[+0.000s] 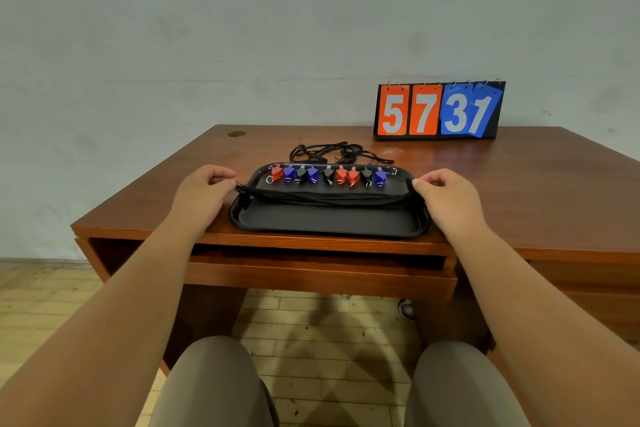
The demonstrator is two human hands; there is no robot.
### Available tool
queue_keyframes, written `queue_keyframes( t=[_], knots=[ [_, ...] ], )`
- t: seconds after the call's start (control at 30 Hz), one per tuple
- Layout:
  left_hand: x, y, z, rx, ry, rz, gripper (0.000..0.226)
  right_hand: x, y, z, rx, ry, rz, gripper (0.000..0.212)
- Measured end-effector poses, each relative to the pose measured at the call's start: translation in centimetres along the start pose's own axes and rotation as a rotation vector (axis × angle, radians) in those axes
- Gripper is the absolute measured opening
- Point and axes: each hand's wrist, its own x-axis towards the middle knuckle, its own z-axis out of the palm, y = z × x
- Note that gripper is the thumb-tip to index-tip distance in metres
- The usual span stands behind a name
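Over the tray [329,220], black cords [325,198] between hands [204,191] [446,196]

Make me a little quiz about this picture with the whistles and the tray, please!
1. True or false: the left hand and the right hand each pinch an end of the bundle of black lanyards stretched across the black tray.
2. Which numbers does the flip scoreboard show? A) 57 and 37 B) 12 and 40 C) 88 and 60
3. Fill in: the row along the tray's far side has ___ red whistles.
Key: 1 true; 2 A; 3 three.
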Motion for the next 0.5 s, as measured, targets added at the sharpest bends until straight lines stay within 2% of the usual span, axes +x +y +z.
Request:
queue_keyframes(
  t=[0.3, 0.5],
  knots=[
    [-0.1, 0.9, 0.9, 0.206, -0.067, 0.071, 0.027, 0.3, -0.3, -0.1, 0.041, -0.056, 0.043, 0.011],
    [0.4, 3.2, 1.4, 0.378, 0.038, 0.178, 0.027, 2.9, -1.4, -0.7, 0.092, -0.126, 0.16, 0.017]
  ],
)
